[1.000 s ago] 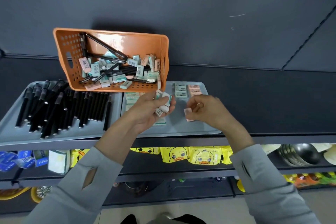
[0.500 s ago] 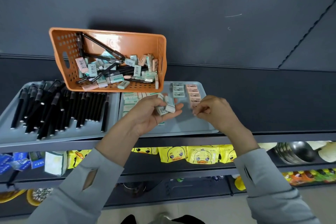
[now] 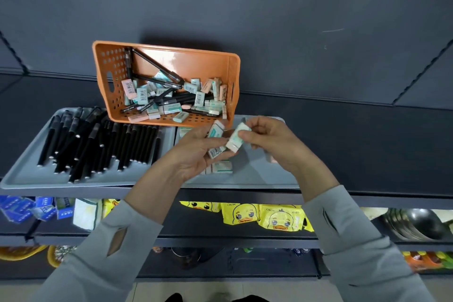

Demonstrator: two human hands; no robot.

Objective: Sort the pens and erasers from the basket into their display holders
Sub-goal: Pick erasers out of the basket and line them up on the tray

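Erasers (image 3: 171, 108), mint, white and pink, lay mixed with a few black pens in the orange basket (image 3: 196, 61), which was tipped toward the viewer at the back of a grey shelf. In front of it sat two grey trays. The left tray (image 3: 29, 174) held a crowded row of black pens (image 3: 98, 144). The right tray (image 3: 257, 176) held sorted erasers, mostly hidden behind the hands, with a mint one (image 3: 221, 167) showing below the left hand.

The left hand (image 3: 193, 154) was palm up, its fingers curled round a bundle (image 3: 215, 130) of several erasers. The right hand (image 3: 272, 144) pinched one mint-and-white eraser (image 3: 236, 140) between thumb and fingertips. This eraser stood nearly upright, its lower end touching the left hand's fingers.

Half a second earlier the two hands had been apart, the right one loosely curled over the pink row on the right tray with nothing visible in it. A second earlier it had held a pink eraser. Now it had come across to meet the left hand and taken hold of the mint eraser. The left hand had kept its bundle throughout. The basket and both trays had not moved on the shelf.

Barcode labels showed on several erasers, and white print ran along some pens in the basket, both too small to read. On the shelf below, yellow packets (image 3: 279, 218) bore a cartoon duck and the letters "CKOK". Blue packs (image 3: 44, 211) lay to the left, their print unreadable.
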